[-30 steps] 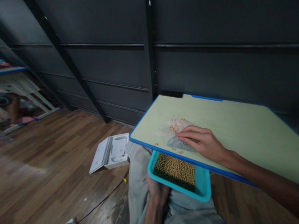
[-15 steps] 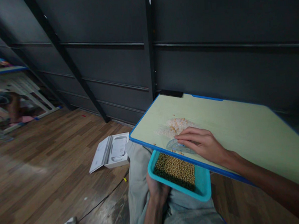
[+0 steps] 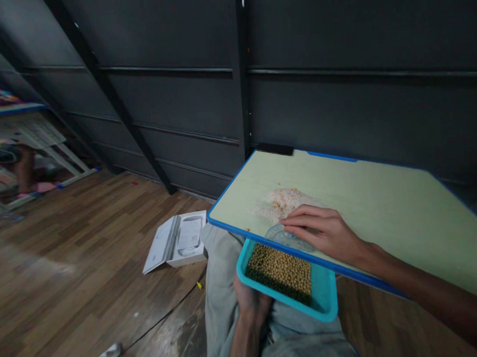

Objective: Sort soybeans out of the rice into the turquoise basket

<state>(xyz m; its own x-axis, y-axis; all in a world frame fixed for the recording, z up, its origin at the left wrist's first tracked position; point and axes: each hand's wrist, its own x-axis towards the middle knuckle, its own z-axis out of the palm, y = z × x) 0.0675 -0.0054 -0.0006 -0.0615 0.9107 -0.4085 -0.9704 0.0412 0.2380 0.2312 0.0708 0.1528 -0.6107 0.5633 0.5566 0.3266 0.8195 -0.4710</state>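
My right hand (image 3: 323, 230) lies on a clear plastic protractor (image 3: 282, 235) at the near edge of a pale green table top with a blue rim (image 3: 383, 203); its fingers press the protractor flat. Just beyond the fingertips sits a small heap of pale grains (image 3: 284, 200). Under the table edge my left hand (image 3: 248, 300) grips the bottom of a turquoise tray (image 3: 325, 302) filled with soybeans (image 3: 281, 269). The tray rests over my lap in grey trousers.
An open white box (image 3: 178, 241) lies on the wooden floor to the left. A thin cable (image 3: 166, 318) runs across the floor. A dark panelled wall (image 3: 338, 104) rises behind the table. Another person's leg shows at the far left (image 3: 22, 168).
My right hand slid the protractor toward the table's near edge; the few loose beans that lay at the edge are no longer there. The view shifted slightly.
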